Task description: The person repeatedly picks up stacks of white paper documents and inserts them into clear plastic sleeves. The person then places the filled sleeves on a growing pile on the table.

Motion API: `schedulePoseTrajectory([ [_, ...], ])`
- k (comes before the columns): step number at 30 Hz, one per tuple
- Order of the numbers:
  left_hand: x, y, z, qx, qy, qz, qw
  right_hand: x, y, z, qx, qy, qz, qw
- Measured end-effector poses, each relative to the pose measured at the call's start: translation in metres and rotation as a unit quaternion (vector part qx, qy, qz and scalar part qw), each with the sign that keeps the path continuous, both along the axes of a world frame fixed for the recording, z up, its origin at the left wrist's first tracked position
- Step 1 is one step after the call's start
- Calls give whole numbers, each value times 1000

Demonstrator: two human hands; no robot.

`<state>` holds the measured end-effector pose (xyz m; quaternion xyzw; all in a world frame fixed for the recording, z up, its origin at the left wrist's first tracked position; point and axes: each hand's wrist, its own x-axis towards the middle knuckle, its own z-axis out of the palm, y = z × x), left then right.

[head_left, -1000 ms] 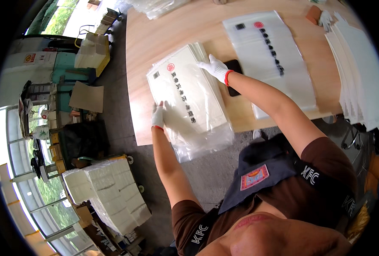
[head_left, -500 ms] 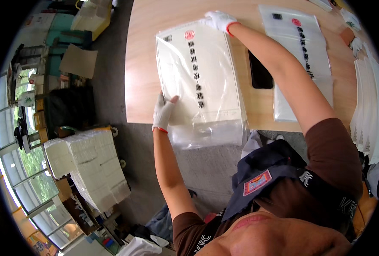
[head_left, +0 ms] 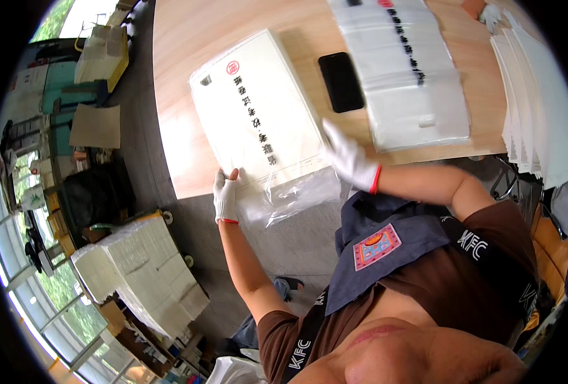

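Note:
A cream-coloured paper packet [head_left: 258, 109] with a red round mark and a column of black print lies at the table's near edge inside a clear plastic bag [head_left: 297, 197]. The bag's loose mouth hangs past the edge toward me. My left hand [head_left: 225, 197], in a white glove with the thumb tip bare, grips the packet's near left corner, thumb on top. At the packet's near right side is my right hand [head_left: 350, 157], gloved, its fingers stretched out along the bag's edge. Whether those fingers press on the plastic is hard to see.
Right of the packet lie a black phone [head_left: 341, 82] and a pile of printed clear bags [head_left: 418, 118]. White sheets [head_left: 530, 105] stand at the far right, near another gloved hand [head_left: 490, 17]. A wheeled load of wrapped white stacks [head_left: 149, 265] stands at left.
My right hand has left the packet's far edge and come back to its near right side. The left hand keeps its hold at the near corner. The whole view has shifted.

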<state>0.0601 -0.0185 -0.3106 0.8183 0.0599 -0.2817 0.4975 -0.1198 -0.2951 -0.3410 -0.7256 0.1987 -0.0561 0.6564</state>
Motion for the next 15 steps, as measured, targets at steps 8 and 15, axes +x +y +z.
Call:
schedulePoseTrajectory([
  [8,27,7,-14,27,-68,-49,996,-20,17,19,157,108,-20,981],
  [15,-102,-195,33,80,-437,-224,867,-158,-42,-29,277,43,-57,958],
])
